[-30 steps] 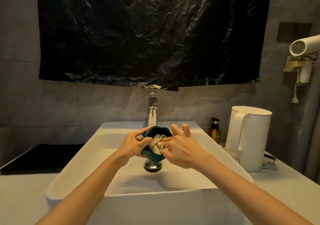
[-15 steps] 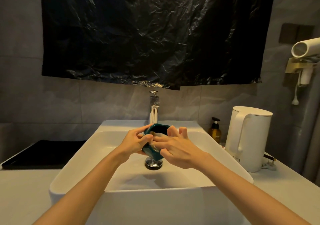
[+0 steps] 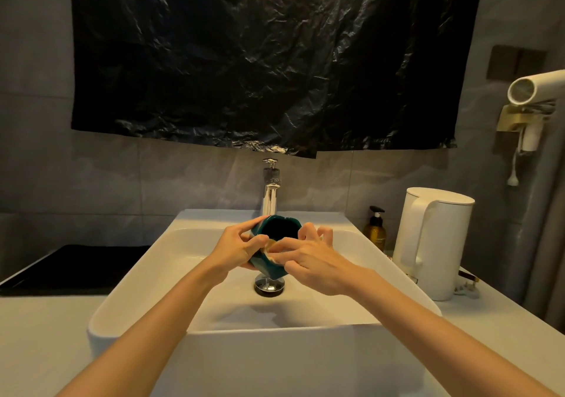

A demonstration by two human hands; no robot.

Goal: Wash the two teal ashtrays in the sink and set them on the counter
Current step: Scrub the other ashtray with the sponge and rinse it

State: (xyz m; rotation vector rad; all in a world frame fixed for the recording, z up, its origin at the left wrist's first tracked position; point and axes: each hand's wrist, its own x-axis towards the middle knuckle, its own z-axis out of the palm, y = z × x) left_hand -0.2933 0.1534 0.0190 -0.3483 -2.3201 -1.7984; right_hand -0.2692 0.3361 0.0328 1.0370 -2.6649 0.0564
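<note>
One teal ashtray [image 3: 270,269] is in view, held tilted over the drain [image 3: 269,285] of the sink [image 3: 128,289], its dark hollow turned toward the camera. The left hand [image 3: 237,248] grips its left wall with fingers curled over the rim. The right hand [image 3: 315,262] pinches a pale wad [image 3: 270,248] against the near rim, its other fingers spread. No water shows at the faucet [image 3: 270,194]. I judge this piece mid-scrub. No ashtray sits on the visible counter [image 3: 39,335], so setting both down, and probably washing the unseen second one, remains.
</note>
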